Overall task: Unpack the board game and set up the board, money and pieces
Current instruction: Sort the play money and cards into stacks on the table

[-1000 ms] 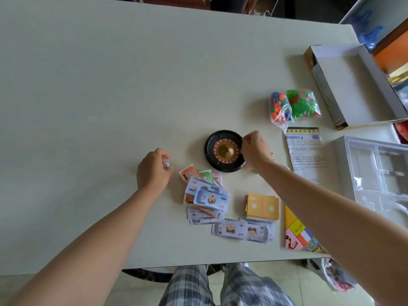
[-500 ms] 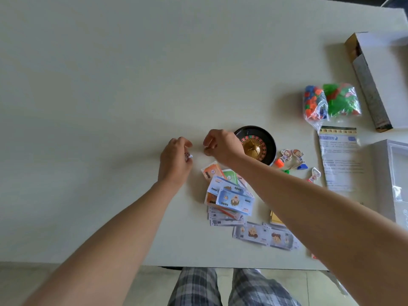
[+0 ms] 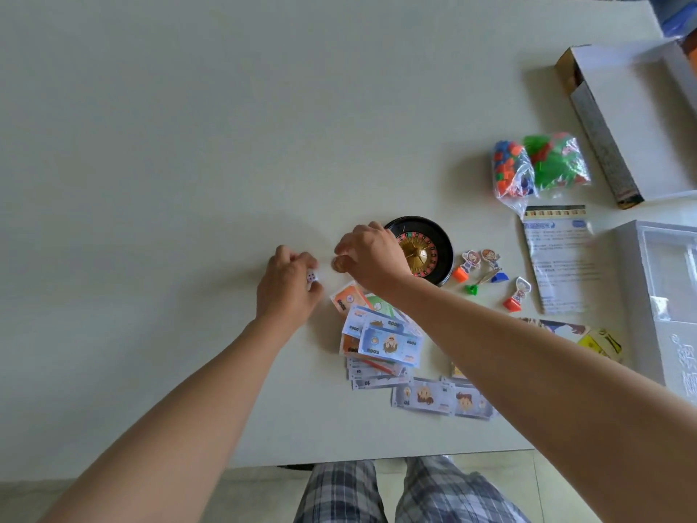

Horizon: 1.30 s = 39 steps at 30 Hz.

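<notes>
A pale, matte off-white table (image 3: 188, 145) fills nearly the whole view; its upper and left stretches carry only soft light and faint shadow; the near edge runs along six o'clock, and below it show pale floor tiles (image 3: 245, 492) and the person's plaid trousers (image 3: 339, 492).

Both forearms reach in from the bottom; the left hand (image 3: 288, 286) rests knuckles-up near the middle, its fingers curled, pinching a white die (image 3: 311, 276) at its three o'clock side; the right hand (image 3: 371, 256) sits just beside it, its fingers bent down and gripping what looks like a small round brown token (image 3: 339, 263) at its nine o'clock edge, though the grip itself is partly hidden.

The black roulette wheel (image 3: 426, 254) lies at three o'clock of the right hand, partly covered by it; the play money (image 3: 381, 341) is fanned in a loose pile at six o'clock of the hands, touching the right forearm's shadow; more notes (image 3: 441, 400) lie toward five o'clock.

Small character pawns (image 3: 469, 264) stand at three o'clock of the wheel; two clear bags of coloured pieces (image 3: 513, 175) lie at one o'clock; a printed rules sheet (image 3: 558, 258) lies beyond the pawns; the open white box (image 3: 633, 118) sits at the table's two o'clock corner; a clear plastic tray (image 3: 667, 296) lies at the right edge; the folded board (image 3: 599, 341) peeks out at four o'clock, behind the right forearm.
</notes>
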Each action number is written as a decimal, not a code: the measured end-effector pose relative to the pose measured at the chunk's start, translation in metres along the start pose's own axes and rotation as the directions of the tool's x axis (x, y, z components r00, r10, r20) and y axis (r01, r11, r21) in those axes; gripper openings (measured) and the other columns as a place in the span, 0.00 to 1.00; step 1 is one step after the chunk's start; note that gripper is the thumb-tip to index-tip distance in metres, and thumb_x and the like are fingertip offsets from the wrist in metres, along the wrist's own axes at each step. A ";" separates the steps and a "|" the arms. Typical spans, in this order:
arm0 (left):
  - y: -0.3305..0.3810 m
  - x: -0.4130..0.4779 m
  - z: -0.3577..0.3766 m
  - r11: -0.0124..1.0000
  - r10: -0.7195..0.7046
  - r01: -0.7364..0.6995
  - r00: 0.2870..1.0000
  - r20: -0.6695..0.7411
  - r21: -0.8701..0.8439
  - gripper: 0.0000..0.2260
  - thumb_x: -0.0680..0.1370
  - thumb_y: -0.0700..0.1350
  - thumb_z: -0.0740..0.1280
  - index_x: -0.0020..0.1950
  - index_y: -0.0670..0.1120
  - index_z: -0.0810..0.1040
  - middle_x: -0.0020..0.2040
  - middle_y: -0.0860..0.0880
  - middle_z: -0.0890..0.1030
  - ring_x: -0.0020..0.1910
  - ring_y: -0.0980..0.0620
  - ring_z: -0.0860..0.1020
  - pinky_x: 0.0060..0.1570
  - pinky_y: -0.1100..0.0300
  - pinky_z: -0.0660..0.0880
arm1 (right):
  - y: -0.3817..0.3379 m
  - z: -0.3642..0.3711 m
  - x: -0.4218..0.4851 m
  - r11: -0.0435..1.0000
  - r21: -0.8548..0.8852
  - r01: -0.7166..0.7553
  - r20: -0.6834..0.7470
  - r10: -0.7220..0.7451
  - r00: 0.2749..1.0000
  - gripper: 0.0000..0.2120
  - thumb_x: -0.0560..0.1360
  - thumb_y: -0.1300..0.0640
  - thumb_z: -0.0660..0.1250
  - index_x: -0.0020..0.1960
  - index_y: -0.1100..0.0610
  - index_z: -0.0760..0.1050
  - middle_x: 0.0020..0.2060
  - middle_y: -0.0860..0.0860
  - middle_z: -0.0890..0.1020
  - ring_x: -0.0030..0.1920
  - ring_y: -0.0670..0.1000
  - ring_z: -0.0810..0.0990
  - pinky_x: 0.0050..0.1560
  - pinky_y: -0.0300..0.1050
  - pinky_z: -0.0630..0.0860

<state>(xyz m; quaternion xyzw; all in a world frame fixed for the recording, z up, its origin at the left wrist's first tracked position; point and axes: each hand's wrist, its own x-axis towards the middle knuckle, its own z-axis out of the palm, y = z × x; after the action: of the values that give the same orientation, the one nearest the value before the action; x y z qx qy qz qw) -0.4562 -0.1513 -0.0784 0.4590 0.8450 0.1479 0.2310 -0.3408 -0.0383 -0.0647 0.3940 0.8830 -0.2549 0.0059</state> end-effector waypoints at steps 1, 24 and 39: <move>0.002 -0.001 -0.002 1.000 -0.011 0.011 1.000 -0.017 0.001 0.13 0.75 0.42 0.66 0.59 0.46 0.78 0.58 0.44 0.71 0.57 0.44 0.73 0.48 0.53 0.72 | 0.003 -0.005 -0.003 0.999 0.038 0.013 -0.021 -0.012 1.000 0.09 0.76 0.57 0.65 0.53 0.53 0.82 0.51 0.51 0.81 0.55 0.54 0.73 0.53 0.46 0.69; 0.232 -0.101 0.133 0.949 0.303 -0.309 0.949 0.087 0.067 0.11 0.75 0.42 0.64 0.56 0.49 0.78 0.55 0.47 0.76 0.57 0.46 0.71 0.52 0.55 0.69 | 0.265 -0.085 -0.257 0.875 -0.147 -0.460 0.050 0.471 0.880 0.32 0.71 0.50 0.69 0.71 0.53 0.62 0.66 0.55 0.66 0.66 0.56 0.64 0.67 0.52 0.63; 0.238 -0.137 0.151 0.969 0.120 -0.126 0.992 0.041 0.212 0.19 0.73 0.44 0.69 0.63 0.49 0.73 0.63 0.46 0.72 0.61 0.45 0.68 0.59 0.53 0.67 | 0.308 -0.084 -0.290 0.922 -0.247 -0.300 -0.082 0.288 0.954 0.25 0.75 0.49 0.64 0.70 0.52 0.64 0.64 0.50 0.70 0.65 0.52 0.65 0.68 0.46 0.57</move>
<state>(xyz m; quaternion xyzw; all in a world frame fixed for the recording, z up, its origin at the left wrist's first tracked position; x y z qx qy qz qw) -0.1439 -0.1336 -0.0623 0.5347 0.8226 0.0637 0.1826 0.0906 -0.0283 -0.0678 0.5234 0.8393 -0.1260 0.0753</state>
